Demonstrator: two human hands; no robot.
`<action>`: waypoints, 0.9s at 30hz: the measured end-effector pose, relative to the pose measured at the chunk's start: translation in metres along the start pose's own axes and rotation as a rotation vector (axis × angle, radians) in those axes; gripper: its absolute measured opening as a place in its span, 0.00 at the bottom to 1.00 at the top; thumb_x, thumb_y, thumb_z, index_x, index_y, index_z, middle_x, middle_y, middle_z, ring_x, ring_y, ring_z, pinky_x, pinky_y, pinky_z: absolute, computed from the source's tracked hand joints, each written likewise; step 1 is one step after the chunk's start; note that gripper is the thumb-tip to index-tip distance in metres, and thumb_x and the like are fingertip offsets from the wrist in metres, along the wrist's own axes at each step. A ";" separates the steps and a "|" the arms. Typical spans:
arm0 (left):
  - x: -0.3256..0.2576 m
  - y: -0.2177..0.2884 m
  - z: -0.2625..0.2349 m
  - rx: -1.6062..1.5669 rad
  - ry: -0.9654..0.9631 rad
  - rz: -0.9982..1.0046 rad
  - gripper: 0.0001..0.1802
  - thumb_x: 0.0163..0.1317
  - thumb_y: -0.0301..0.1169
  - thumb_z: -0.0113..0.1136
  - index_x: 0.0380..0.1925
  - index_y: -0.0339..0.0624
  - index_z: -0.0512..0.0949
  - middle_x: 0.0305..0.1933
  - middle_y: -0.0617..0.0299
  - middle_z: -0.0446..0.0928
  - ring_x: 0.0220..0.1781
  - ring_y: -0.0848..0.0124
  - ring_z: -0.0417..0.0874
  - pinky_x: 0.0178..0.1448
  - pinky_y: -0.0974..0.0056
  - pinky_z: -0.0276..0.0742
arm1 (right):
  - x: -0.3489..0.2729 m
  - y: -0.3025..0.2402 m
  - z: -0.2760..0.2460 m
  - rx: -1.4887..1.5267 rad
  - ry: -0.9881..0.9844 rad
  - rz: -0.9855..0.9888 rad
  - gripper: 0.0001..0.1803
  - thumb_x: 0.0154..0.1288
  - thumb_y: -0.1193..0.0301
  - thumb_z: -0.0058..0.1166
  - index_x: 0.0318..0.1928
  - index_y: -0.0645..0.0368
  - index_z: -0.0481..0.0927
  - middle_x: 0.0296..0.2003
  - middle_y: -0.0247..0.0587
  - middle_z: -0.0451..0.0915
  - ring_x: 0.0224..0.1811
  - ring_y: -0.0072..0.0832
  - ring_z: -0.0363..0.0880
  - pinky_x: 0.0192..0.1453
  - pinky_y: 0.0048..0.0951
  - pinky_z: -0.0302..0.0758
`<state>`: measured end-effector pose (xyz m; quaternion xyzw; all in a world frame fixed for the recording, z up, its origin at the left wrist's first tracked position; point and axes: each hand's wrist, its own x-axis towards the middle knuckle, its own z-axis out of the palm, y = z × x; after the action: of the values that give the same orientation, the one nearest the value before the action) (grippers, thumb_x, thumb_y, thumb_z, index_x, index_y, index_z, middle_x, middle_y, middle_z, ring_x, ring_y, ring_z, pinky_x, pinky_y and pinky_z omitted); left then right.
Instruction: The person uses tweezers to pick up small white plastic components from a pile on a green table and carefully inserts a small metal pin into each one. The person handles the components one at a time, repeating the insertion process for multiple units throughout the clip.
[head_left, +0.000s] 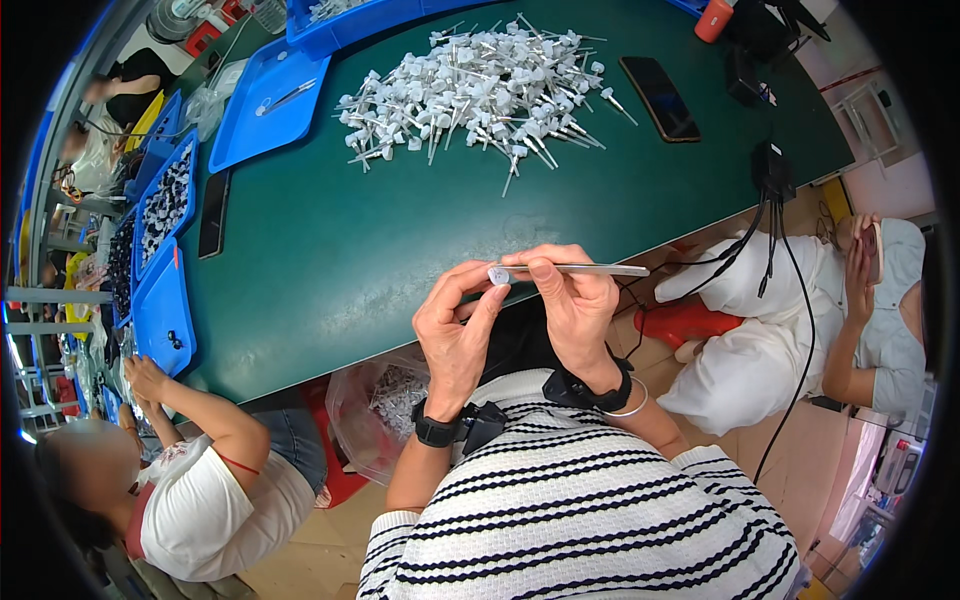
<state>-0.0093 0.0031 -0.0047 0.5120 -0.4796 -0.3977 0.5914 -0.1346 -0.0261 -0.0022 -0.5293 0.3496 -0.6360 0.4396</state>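
Observation:
Between the thumb and fingers of my left hand (455,325) is a small round white plastic part (499,275). My right hand (580,310) is closed around slim silver tweezers (600,269), their tip reaching to the white part. Both hands are held close together over the near edge of the green table (420,270). Beyond them lies a big pile of small white plastic pieces with thin metal stems (480,90). What the tweezer tip grips, if anything, is too small to make out.
Blue trays (270,105) stand on the left, one with another pair of tweezers. Two phones (660,98) lie on the table. Black cables (775,190) hang at the right edge. A co-worker (210,490) sits at left, another person (850,300) at right. Below, a clear bag (375,400) holds pieces.

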 end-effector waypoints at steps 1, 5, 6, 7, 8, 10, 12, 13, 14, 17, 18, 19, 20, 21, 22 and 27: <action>0.000 0.000 0.000 -0.002 0.000 0.001 0.11 0.59 0.17 0.64 0.43 0.33 0.81 0.47 0.54 0.79 0.44 0.73 0.82 0.43 0.73 0.85 | 0.000 0.000 0.000 0.002 0.001 0.001 0.10 0.71 0.71 0.53 0.40 0.67 0.81 0.35 0.40 0.85 0.34 0.20 0.82 0.40 0.20 0.78; 0.000 0.000 0.000 0.004 -0.002 -0.005 0.11 0.59 0.17 0.64 0.43 0.32 0.81 0.47 0.55 0.79 0.43 0.74 0.82 0.42 0.72 0.85 | 0.000 -0.002 0.000 0.004 0.012 0.009 0.10 0.71 0.71 0.54 0.40 0.67 0.81 0.35 0.40 0.85 0.34 0.20 0.82 0.40 0.20 0.78; -0.001 0.000 0.000 -0.001 0.001 -0.012 0.11 0.59 0.18 0.64 0.43 0.32 0.81 0.47 0.55 0.79 0.43 0.74 0.82 0.42 0.73 0.84 | 0.000 -0.002 0.000 0.001 0.011 0.006 0.10 0.71 0.71 0.54 0.39 0.68 0.81 0.35 0.40 0.85 0.34 0.19 0.82 0.40 0.20 0.78; -0.001 0.000 0.001 -0.008 0.001 -0.018 0.11 0.59 0.18 0.64 0.43 0.32 0.81 0.47 0.55 0.80 0.42 0.74 0.82 0.42 0.73 0.84 | -0.001 -0.002 0.000 -0.004 0.012 0.003 0.10 0.71 0.71 0.54 0.39 0.68 0.81 0.34 0.40 0.85 0.34 0.19 0.82 0.39 0.20 0.78; -0.001 0.000 0.001 -0.014 0.000 -0.018 0.11 0.59 0.18 0.64 0.43 0.32 0.81 0.47 0.55 0.80 0.42 0.75 0.82 0.42 0.73 0.84 | 0.000 -0.002 -0.001 -0.025 0.003 -0.007 0.10 0.70 0.72 0.54 0.39 0.68 0.81 0.34 0.40 0.85 0.33 0.19 0.81 0.39 0.20 0.77; -0.001 -0.002 0.000 -0.027 -0.002 -0.018 0.11 0.59 0.18 0.64 0.43 0.32 0.81 0.47 0.55 0.80 0.42 0.75 0.82 0.41 0.73 0.83 | 0.001 -0.003 -0.002 -0.064 -0.016 -0.024 0.09 0.70 0.72 0.54 0.39 0.68 0.81 0.34 0.40 0.85 0.32 0.19 0.81 0.38 0.20 0.77; -0.002 -0.001 -0.001 -0.020 -0.014 -0.039 0.11 0.60 0.19 0.64 0.44 0.33 0.81 0.48 0.56 0.79 0.44 0.74 0.82 0.42 0.73 0.83 | 0.001 -0.003 -0.002 -0.057 -0.014 -0.020 0.09 0.70 0.72 0.54 0.39 0.68 0.81 0.33 0.40 0.85 0.32 0.19 0.80 0.38 0.20 0.77; -0.003 -0.001 -0.001 -0.018 -0.022 -0.048 0.11 0.60 0.20 0.64 0.44 0.33 0.81 0.49 0.56 0.78 0.44 0.73 0.82 0.42 0.72 0.83 | 0.001 -0.002 -0.001 -0.054 -0.012 -0.020 0.09 0.70 0.73 0.55 0.39 0.68 0.82 0.33 0.40 0.85 0.31 0.19 0.80 0.37 0.20 0.77; -0.003 -0.002 -0.002 -0.022 -0.020 -0.051 0.11 0.60 0.20 0.64 0.44 0.33 0.81 0.49 0.56 0.78 0.44 0.73 0.82 0.42 0.72 0.83 | 0.001 -0.002 -0.002 -0.060 -0.017 -0.017 0.09 0.70 0.73 0.55 0.39 0.68 0.82 0.33 0.39 0.85 0.32 0.19 0.80 0.38 0.20 0.77; -0.003 -0.003 -0.002 -0.037 -0.017 -0.059 0.12 0.61 0.21 0.64 0.45 0.32 0.80 0.49 0.56 0.78 0.44 0.73 0.82 0.41 0.72 0.83 | 0.001 -0.003 -0.003 -0.074 -0.028 -0.014 0.09 0.70 0.73 0.55 0.39 0.68 0.82 0.33 0.39 0.85 0.32 0.19 0.81 0.37 0.20 0.77; -0.003 -0.003 -0.002 -0.042 -0.018 -0.061 0.12 0.61 0.21 0.63 0.45 0.32 0.80 0.49 0.56 0.78 0.44 0.73 0.82 0.41 0.72 0.83 | 0.001 -0.004 -0.002 -0.077 -0.027 -0.019 0.08 0.69 0.73 0.55 0.39 0.68 0.82 0.33 0.39 0.85 0.32 0.20 0.81 0.37 0.21 0.77; -0.003 -0.003 -0.001 -0.047 -0.020 -0.062 0.12 0.61 0.21 0.63 0.45 0.32 0.80 0.49 0.56 0.78 0.44 0.73 0.82 0.40 0.72 0.83 | 0.002 -0.005 -0.002 -0.079 -0.027 -0.024 0.08 0.69 0.73 0.55 0.38 0.68 0.82 0.33 0.39 0.85 0.32 0.20 0.81 0.37 0.21 0.77; -0.003 -0.003 -0.001 -0.046 -0.020 -0.059 0.12 0.61 0.21 0.63 0.45 0.32 0.80 0.49 0.56 0.78 0.43 0.73 0.81 0.40 0.72 0.83 | 0.002 -0.004 -0.002 -0.087 -0.025 -0.029 0.08 0.69 0.73 0.56 0.38 0.67 0.82 0.33 0.39 0.85 0.32 0.21 0.82 0.36 0.21 0.77; -0.003 -0.003 -0.001 -0.046 -0.019 -0.056 0.12 0.62 0.22 0.63 0.45 0.32 0.80 0.49 0.56 0.78 0.43 0.73 0.81 0.40 0.72 0.82 | 0.002 -0.004 -0.002 -0.096 -0.023 -0.034 0.08 0.69 0.74 0.56 0.38 0.67 0.82 0.33 0.39 0.85 0.31 0.21 0.82 0.36 0.21 0.77; -0.004 -0.003 -0.001 -0.045 -0.018 -0.053 0.12 0.62 0.22 0.63 0.45 0.32 0.81 0.49 0.56 0.78 0.43 0.74 0.81 0.40 0.72 0.82 | 0.002 -0.003 -0.002 -0.103 -0.021 -0.039 0.07 0.68 0.74 0.56 0.37 0.67 0.83 0.32 0.39 0.85 0.31 0.22 0.82 0.35 0.22 0.77; -0.004 -0.001 0.000 -0.005 -0.010 -0.047 0.11 0.62 0.22 0.63 0.45 0.32 0.81 0.48 0.57 0.78 0.42 0.74 0.81 0.40 0.73 0.82 | 0.006 -0.008 -0.006 -0.239 -0.078 -0.070 0.06 0.66 0.75 0.58 0.35 0.66 0.83 0.31 0.39 0.85 0.27 0.25 0.82 0.30 0.23 0.77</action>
<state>-0.0103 0.0065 -0.0061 0.5194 -0.4694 -0.4152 0.5809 -0.1420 -0.0289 0.0063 -0.6140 0.3868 -0.5836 0.3644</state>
